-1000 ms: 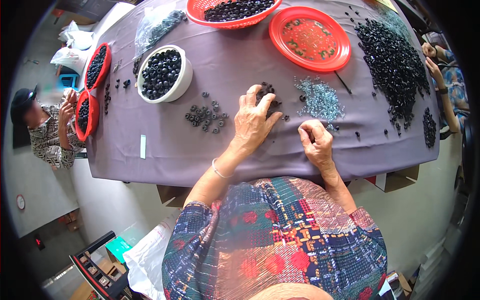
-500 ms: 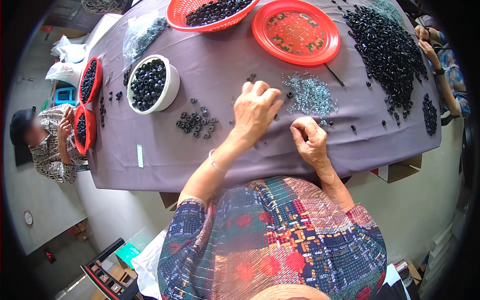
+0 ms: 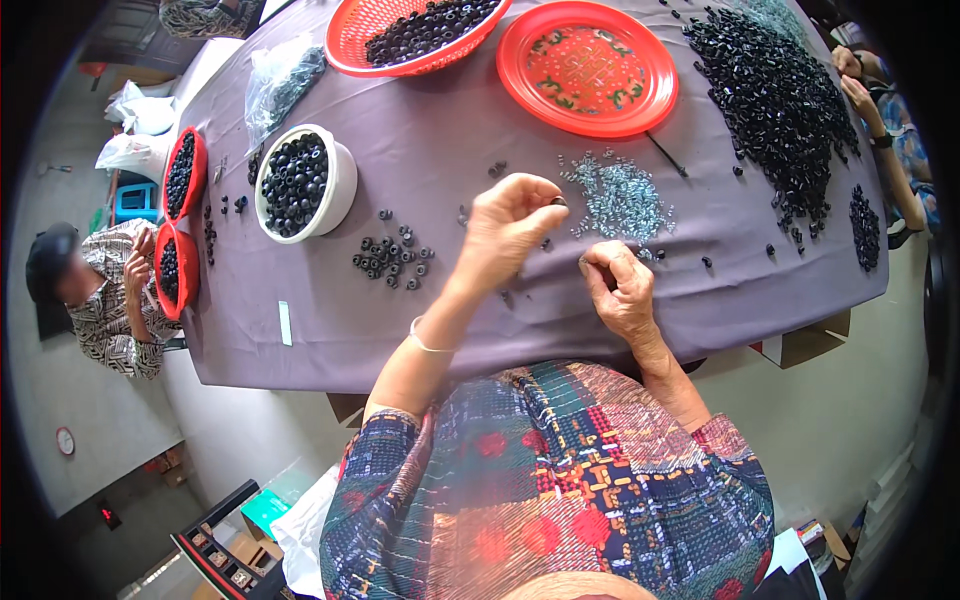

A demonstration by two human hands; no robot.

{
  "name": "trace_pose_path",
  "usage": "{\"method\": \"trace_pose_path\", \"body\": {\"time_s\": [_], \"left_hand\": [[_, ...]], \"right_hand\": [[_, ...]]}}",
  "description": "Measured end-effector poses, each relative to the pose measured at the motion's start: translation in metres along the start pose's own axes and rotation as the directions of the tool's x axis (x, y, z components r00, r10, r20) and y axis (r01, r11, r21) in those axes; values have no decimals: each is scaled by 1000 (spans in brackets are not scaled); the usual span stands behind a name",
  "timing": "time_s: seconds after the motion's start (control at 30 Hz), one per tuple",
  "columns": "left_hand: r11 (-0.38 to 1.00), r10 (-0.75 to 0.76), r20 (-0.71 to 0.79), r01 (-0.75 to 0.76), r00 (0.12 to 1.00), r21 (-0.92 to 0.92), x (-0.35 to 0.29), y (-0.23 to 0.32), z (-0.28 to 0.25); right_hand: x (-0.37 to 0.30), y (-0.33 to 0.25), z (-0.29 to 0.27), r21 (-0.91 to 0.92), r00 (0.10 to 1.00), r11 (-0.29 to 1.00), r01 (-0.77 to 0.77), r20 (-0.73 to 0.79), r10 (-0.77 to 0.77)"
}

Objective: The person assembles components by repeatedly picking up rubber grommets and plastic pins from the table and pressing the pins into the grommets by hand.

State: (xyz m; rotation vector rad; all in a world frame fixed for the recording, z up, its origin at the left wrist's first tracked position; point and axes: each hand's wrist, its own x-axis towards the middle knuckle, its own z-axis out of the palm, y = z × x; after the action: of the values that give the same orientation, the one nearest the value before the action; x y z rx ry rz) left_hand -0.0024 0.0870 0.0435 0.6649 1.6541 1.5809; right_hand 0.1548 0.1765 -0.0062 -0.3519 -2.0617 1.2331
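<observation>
My left hand (image 3: 505, 228) is raised over the table, its thumb and forefinger pinching a small round black part (image 3: 559, 201). To its right my right hand (image 3: 622, 288) is closed, fingertips pressed together; whatever they hold is too small to make out. Beyond the right hand lies a heap of tiny clear bluish pieces (image 3: 622, 200). Left of the left hand is a loose cluster of black ring-shaped parts (image 3: 385, 258). A few more black parts (image 3: 497, 168) lie scattered around both hands.
A white tub (image 3: 343, 190) of black parts stands at left, near a plastic bag (image 3: 280, 85). Behind are a red basket (image 3: 345, 45) and a red plate (image 3: 650, 95). A big black heap (image 3: 775, 120) covers the right. Co-workers sit at both sides, one by red bowls (image 3: 190, 270).
My left hand has turned and lifted from the table, and a black part now shows between its fingertips. My right hand has hardly moved. The whole view has shifted slightly.
</observation>
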Motion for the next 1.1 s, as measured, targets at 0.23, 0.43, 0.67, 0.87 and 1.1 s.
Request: {"method": "trace_pose_path", "body": {"time_s": [0.23,0.43,0.67,0.87,1.1], "left_hand": [[511,-275,206,324,939,-796,-49,-19,-37],[467,-336,234,378,912,-800,-80,-25,-36],[460,-328,204,345,922,-818,-97,-32,-34],[484,-370,175,349,913,-802,-107,-27,-29],[363,-369,239,376,898,-853,-110,-28,-22]], "right_hand": [[-6,0,-4,-11,992,992,-122,38,122],[10,-34,-5,395,843,746,-537,280,458],[9,-56,5,496,822,661,-563,418,387],[4,-64,11,428,811,698,-574,413,414],[3,-73,13,379,849,782,-494,403,341]]}}
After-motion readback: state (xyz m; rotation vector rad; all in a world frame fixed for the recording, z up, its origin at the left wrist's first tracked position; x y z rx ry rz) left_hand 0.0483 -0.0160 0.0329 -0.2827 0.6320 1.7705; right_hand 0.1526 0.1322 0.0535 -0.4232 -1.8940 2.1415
